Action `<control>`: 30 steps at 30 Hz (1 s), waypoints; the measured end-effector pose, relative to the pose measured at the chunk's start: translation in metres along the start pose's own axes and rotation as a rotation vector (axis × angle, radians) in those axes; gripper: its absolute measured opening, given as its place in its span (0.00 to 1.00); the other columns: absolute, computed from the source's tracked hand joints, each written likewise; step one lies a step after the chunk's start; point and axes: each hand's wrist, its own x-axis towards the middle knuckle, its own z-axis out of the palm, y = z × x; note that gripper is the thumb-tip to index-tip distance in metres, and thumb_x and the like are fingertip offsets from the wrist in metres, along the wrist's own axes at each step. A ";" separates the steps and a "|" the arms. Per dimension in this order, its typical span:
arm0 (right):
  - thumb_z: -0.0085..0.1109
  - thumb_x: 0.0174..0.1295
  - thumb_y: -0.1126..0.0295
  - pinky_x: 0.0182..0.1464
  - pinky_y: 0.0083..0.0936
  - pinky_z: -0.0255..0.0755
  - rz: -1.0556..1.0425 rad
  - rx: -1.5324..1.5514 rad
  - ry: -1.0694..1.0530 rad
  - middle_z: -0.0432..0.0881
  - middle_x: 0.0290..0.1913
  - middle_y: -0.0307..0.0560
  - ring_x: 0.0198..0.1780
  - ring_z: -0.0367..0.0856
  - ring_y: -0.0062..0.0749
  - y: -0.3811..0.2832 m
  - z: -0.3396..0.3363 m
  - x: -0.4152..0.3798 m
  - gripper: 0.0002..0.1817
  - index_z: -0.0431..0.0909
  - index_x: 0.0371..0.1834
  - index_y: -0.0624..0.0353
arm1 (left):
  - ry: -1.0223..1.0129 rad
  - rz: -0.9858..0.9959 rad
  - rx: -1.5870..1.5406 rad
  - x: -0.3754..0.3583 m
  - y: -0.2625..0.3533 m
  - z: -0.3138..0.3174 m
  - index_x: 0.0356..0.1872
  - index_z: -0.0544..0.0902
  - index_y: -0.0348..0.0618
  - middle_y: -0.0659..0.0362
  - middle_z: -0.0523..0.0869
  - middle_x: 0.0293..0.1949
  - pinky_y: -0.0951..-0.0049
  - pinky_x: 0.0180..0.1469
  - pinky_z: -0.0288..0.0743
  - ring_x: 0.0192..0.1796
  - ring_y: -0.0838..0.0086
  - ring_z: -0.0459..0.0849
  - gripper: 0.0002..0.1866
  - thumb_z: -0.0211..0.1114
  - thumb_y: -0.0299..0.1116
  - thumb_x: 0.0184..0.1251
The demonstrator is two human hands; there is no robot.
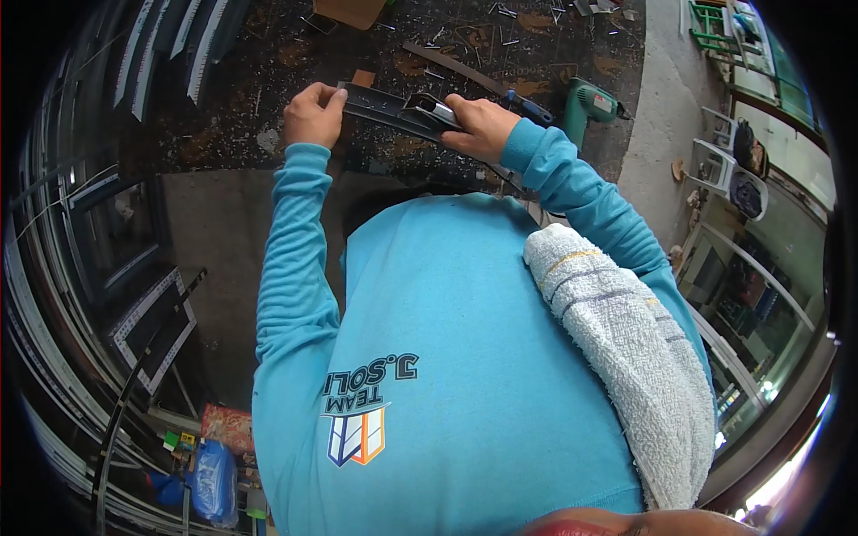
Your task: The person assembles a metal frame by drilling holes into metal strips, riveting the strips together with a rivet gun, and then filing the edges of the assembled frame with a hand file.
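Observation:
My left hand (313, 116) pinches the left end of a dark, narrow profile strip (380, 105) between thumb and fingers, above the workbench. My right hand (483, 129) is closed round a silver and black hand tool (431, 109), whose exact kind I cannot make out. The tool lies against the strip's right part, and its far end overlaps the strip. Just right of that hand are a screwdriver (531, 107) with a blue and black handle and a green power drill (585, 103).
The dark workbench (268, 54) is littered with shavings and screws. A long flat bar (456, 67) and a cardboard box (350, 11) lie at the back. Pale profiles (143, 58) stand at left. A white towel (617, 348) hangs over my right shoulder; white chairs (715, 161) stand right.

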 end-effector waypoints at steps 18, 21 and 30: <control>0.58 0.62 0.60 0.42 0.39 0.77 -0.105 0.189 0.037 0.82 0.37 0.64 0.38 0.83 0.51 -0.024 -0.021 0.029 0.27 0.68 0.58 0.67 | -0.145 -0.192 0.038 0.029 -0.017 0.018 0.40 0.85 0.39 0.53 0.88 0.39 0.67 0.51 0.78 0.44 0.65 0.87 0.15 0.72 0.31 0.50; 0.59 0.61 0.58 0.41 0.40 0.77 -0.136 0.061 0.096 0.82 0.37 0.62 0.38 0.83 0.52 -0.020 -0.038 0.041 0.27 0.69 0.57 0.64 | -0.117 -0.195 -0.030 0.027 -0.018 0.020 0.40 0.85 0.38 0.53 0.88 0.39 0.68 0.50 0.78 0.43 0.66 0.87 0.15 0.71 0.30 0.50; 0.64 0.52 0.67 0.56 0.43 0.73 -0.073 -0.495 0.228 0.74 0.53 0.57 0.55 0.76 0.55 0.069 -0.030 0.086 0.33 0.64 0.63 0.50 | -0.099 -0.176 -0.031 0.024 -0.018 0.020 0.39 0.85 0.38 0.53 0.88 0.38 0.68 0.49 0.78 0.41 0.66 0.87 0.14 0.70 0.30 0.49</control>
